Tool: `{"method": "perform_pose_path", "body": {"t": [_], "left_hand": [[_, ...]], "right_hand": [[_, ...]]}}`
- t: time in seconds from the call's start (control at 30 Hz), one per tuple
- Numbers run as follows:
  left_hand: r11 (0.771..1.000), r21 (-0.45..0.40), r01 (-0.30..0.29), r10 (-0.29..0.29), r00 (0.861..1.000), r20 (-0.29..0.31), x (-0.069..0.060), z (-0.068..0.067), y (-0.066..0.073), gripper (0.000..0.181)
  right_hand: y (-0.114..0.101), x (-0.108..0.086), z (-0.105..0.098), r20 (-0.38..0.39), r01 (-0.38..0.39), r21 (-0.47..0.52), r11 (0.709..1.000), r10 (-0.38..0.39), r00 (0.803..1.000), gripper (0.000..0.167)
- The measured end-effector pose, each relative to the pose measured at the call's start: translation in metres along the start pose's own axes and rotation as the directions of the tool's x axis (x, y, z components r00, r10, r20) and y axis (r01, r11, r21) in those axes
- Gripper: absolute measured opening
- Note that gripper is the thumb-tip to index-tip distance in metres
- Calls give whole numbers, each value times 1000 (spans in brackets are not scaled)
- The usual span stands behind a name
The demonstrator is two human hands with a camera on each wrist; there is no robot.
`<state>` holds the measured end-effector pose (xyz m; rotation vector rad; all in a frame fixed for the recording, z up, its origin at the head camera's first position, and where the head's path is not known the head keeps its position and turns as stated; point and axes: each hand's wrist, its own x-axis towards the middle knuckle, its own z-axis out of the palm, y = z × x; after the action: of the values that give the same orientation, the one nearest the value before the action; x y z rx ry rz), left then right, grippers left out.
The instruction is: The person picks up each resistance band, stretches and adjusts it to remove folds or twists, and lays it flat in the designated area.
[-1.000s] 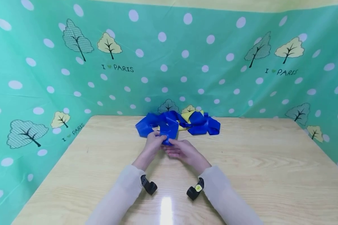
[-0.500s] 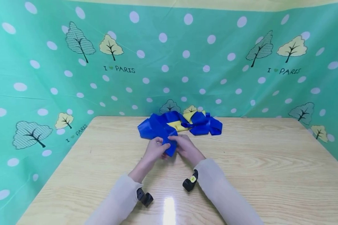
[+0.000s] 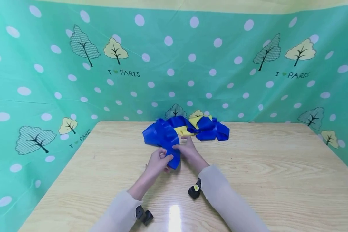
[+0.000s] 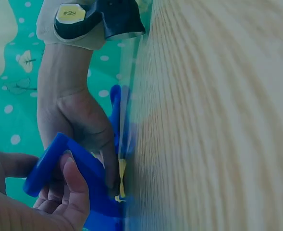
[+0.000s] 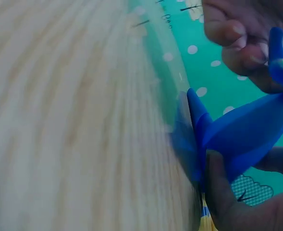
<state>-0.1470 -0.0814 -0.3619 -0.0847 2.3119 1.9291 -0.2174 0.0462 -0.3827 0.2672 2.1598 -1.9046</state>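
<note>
A wide, glossy blue ribbon [image 3: 158, 135] lies loosely bunched at the far middle of the table, and its near end is raised toward me. My left hand [image 3: 158, 162] pinches that end between thumb and fingers; in the left wrist view the end of the blue ribbon [image 4: 59, 149] curls over in its grip. My right hand [image 3: 189, 151] is at the ribbon's right edge, its thumb touching the surface and its index finger stretched out. In the right wrist view, the right thumb [image 5: 215, 173] lies along the ribbon [image 5: 249, 127], and other fingers are partly hidden behind it.
A yellow band [image 3: 184, 130] and a second blue bunch [image 3: 210, 130] lie right of the ribbon, near the table's far edge. The wooden table [image 3: 264, 174] meets a green dotted cloth [image 3: 191, 71] behind. Each wrist wears a small black camera [image 3: 195, 190].
The left hand has drawn the ribbon's end toward me and pulled a longer flat stretch from the bunch. The right hand has shifted slightly, its index finger now extended.
</note>
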Motion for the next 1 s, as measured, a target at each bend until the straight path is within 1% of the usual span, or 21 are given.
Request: {"method": "perform_pose_path", "body": {"t": [0.03, 0.07, 0.1, 0.17, 0.23, 0.3, 0.33, 0.4, 0.43, 0.5, 0.53, 0.57, 0.6, 0.63, 0.67, 0.73, 0.77, 0.87, 0.9, 0.97, 1.0], "left_hand": [[1000, 7, -3, 3, 1000, -3, -1, 0, 0, 10], [1000, 10, -8, 8, 1000, -4, -3, -1, 1, 10], [1000, 13, -15, 15, 1000, -5, -4, -1, 1, 10], [999, 14, -37, 37, 999, -3, -6, -1, 1, 11], [998, 14, -60, 60, 998, 3, -9, 0, 2, 12], [997, 13, -81, 81, 997, 11, -12, 1, 3, 13], [996, 13, -87, 87, 996, 17, -13, 1, 3, 13], [995, 9, -95, 95, 995, 32, -17, 2, 3, 12], [995, 6, -99, 98, 994, 43, -18, 2, 3, 13], [995, -4, -103, 103, 992, 71, -21, 2, 2, 14], [995, -10, -103, 104, 991, 86, -22, 2, 2, 15], [995, -16, -102, 103, 989, 101, -22, 1, 1, 16], [995, -26, -95, 98, 988, 115, -23, 0, 1, 18], [996, -34, -87, 91, 987, 131, -24, -1, -1, 19], [996, -43, -76, 81, 986, 142, -24, -2, -2, 21], [997, -55, -47, 55, 986, 158, -25, -4, -5, 23], [998, -58, -31, 40, 986, 163, -26, -5, -6, 24], [999, -51, -2, 10, 985, 174, -28, -7, -9, 24], [999, -47, 6, 3, 984, 179, -29, -7, -9, 23], [999, -42, 10, -2, 982, 188, -31, -8, -10, 23], [999, -40, 11, -4, 981, 193, -32, -8, -10, 23]], "right_hand": [[0, 0, 0, -6, 2, -42, 999, -2, 1000, 51], [0, 0, 1, 13, -4, -52, 999, 4, 1000, 47], [-1, -1, 1, 45, -16, -58, 998, 18, 999, 42], [-1, -1, 3, 135, -55, -30, 998, 59, 989, 33], [-1, -2, 6, 207, -82, 29, 996, 75, 976, 25], [-1, -1, 10, 249, -103, 98, 990, 76, 965, 13], [-1, 0, 12, 256, -111, 133, 985, 74, 964, 10], [1, 2, 15, 249, -114, 189, 975, 65, 966, 11], [1, 4, 16, 251, -117, 224, 967, 59, 966, 11], [1, 7, 16, 269, -139, 300, 944, 56, 962, 3], [1, 9, 16, 284, -154, 347, 925, 53, 957, 13], [0, 10, 15, 302, -168, 391, 905, 47, 952, 28], [-2, 11, 15, 319, -188, 441, 878, 43, 947, 43], [-3, 13, 14, 335, -205, 472, 857, 40, 941, 55], [-5, 15, 13, 351, -226, 494, 840, 45, 935, 62], [-9, 18, 10, 364, -244, 519, 819, 47, 930, 66], [-11, 20, 8, 362, -249, 524, 815, 51, 931, 64], [-20, 25, 1, 337, -238, 526, 817, 57, 940, 38], [-23, 27, -1, 325, -225, 529, 818, 50, 944, 30], [-30, 28, -6, 317, -211, 536, 817, 37, 948, 14], [-32, 28, -8, 319, -200, 536, 820, 23, 947, 10]]}}
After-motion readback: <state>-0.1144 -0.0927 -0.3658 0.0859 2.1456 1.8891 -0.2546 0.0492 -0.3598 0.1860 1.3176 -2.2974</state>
